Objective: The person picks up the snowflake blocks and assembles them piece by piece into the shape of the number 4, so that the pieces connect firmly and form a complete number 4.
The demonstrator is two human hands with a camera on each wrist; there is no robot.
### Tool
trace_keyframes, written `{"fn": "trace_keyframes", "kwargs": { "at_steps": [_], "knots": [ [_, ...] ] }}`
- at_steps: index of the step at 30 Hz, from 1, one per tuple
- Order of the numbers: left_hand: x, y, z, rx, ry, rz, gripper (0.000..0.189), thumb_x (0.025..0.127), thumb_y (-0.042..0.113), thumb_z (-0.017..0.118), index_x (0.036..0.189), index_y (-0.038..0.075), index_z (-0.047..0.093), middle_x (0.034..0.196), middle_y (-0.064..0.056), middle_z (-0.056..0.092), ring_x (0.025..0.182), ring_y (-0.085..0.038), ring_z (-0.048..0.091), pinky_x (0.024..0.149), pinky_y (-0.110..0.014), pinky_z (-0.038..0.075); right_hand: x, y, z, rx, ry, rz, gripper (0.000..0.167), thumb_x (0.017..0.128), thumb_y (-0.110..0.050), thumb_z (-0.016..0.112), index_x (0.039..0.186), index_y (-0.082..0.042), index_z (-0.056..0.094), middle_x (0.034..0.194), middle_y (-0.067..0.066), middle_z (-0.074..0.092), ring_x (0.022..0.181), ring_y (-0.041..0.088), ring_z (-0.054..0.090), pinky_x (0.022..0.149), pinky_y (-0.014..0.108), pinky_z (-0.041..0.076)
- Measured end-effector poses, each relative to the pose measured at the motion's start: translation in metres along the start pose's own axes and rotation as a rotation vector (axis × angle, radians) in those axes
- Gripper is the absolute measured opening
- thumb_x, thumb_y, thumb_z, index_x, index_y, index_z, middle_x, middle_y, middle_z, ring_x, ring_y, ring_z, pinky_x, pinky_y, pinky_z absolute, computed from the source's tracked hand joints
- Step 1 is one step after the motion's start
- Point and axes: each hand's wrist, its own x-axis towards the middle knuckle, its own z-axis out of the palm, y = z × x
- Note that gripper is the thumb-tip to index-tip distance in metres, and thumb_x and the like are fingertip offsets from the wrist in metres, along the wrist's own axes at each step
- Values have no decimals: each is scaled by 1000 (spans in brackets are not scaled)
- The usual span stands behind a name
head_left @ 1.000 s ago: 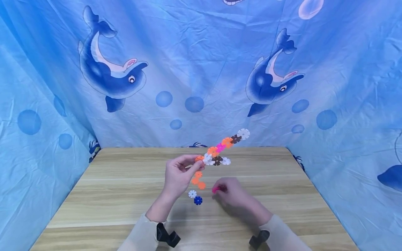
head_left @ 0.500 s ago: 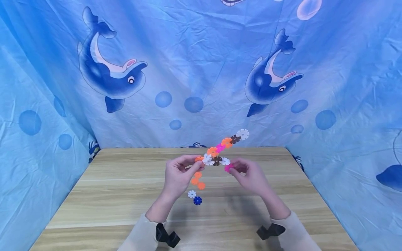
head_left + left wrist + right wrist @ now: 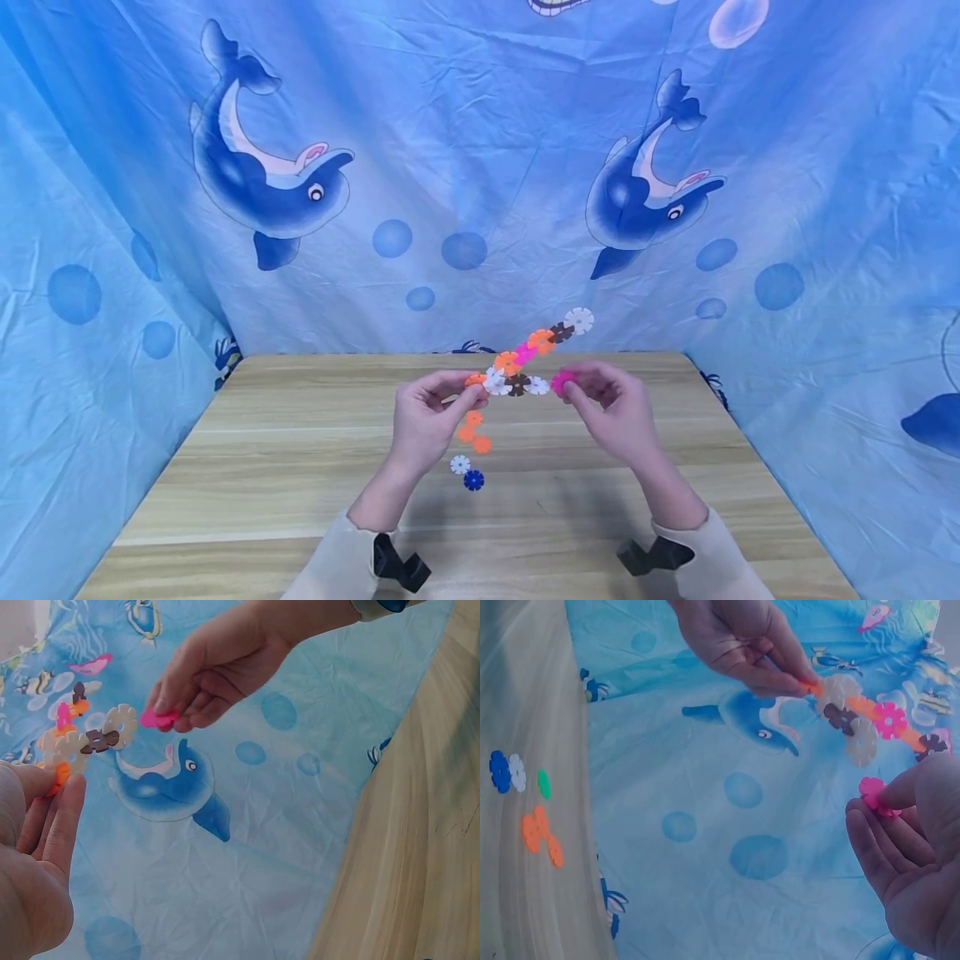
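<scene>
My left hand (image 3: 426,421) pinches an orange snowflake disc (image 3: 477,381) at the near end of a joined chain, held above the table. From a white disc (image 3: 496,382) beside it, two branches spread. One runs up and right through orange, pink, orange and brown discs to a white disc (image 3: 579,321). The shorter branch has a brown disc (image 3: 517,384) and ends in a white disc (image 3: 862,742). My right hand (image 3: 618,414) pinches a loose pink disc (image 3: 873,793) between thumb and fingers. A small gap separates it from that white end disc.
On the wooden table (image 3: 300,500) lie several loose orange discs (image 3: 482,444), a white disc (image 3: 460,464) and a blue disc (image 3: 473,480). A green disc (image 3: 544,783) shows in the right wrist view. Blue dolphin-print cloth (image 3: 480,167) surrounds the table.
My right hand has risen from low over the table with the pink disc, reached the short branch's end, then shifted slightly right and up. The left hand and chain have stayed nearly still.
</scene>
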Motion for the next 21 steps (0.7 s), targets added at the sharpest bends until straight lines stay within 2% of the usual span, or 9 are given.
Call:
{"fn": "trace_keyframes", "kwargs": {
  "at_steps": [4, 12, 21],
  "knots": [
    [0, 0, 1, 0, -2, -6, 20, 93, -4, 77, 112, -9, 76, 99, -8, 83, 83, -13, 81, 81, -36, 68, 0, -5, 1, 24, 5, -20, 19, 93, 11, 72, 109, 2, 75, 91, 17, 79, 76, 9, 75, 66, 24, 64],
    [0, -1, 2, 28, -9, 1, 19, 93, -3, 77, 111, -8, 76, 103, -28, 78, 82, -13, 81, 80, -36, 68, -2, -8, 1, 49, -8, -36, 20, 93, 13, 71, 108, 1, 74, 89, 17, 77, 74, 14, 74, 67, 24, 64],
    [-1, -4, 2, 49, -16, 9, 18, 94, -2, 77, 111, -7, 76, 103, -31, 78, 81, -12, 81, 80, -33, 68, -6, -6, 1, 71, -13, -54, 20, 93, 14, 71, 109, 3, 74, 89, 19, 77, 75, 13, 74, 70, 25, 65]
  ]
}}
